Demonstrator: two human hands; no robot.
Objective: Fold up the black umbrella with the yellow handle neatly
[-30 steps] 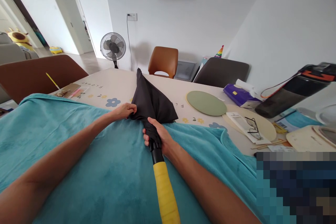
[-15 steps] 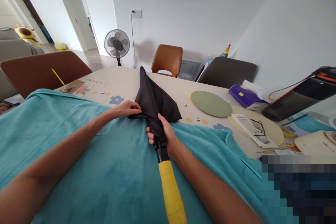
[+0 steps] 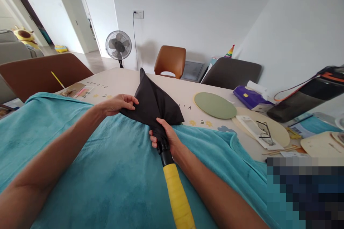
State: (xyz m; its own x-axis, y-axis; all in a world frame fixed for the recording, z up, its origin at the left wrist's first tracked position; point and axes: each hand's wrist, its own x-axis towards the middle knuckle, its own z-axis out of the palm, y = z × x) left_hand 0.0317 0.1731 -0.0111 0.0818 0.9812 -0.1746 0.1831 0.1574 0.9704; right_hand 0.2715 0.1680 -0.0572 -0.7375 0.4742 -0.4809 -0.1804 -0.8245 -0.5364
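A black folded umbrella [image 3: 154, 102] with a yellow handle [image 3: 177, 196] lies on a teal blanket [image 3: 107, 171] spread over the table, its tip pointing away from me. My right hand [image 3: 164, 137] is wrapped round the gathered canopy just above the black collar of the handle. My left hand [image 3: 118, 103] pinches the left edge of the black fabric and holds it out to the side, so that panel is stretched flat.
Right of the blanket lie a green round mat [image 3: 215, 105], a purple tissue pack [image 3: 248, 98], glasses [image 3: 264, 128] on a paper, and a black and orange bag [image 3: 309, 94]. Brown chairs [image 3: 170, 61] and a fan [image 3: 118, 45] stand beyond the table [image 3: 185, 94].
My left hand has drawn the umbrella's fabric edge out to the left and slightly up, spreading that panel. My right hand has kept its grip near the handle.
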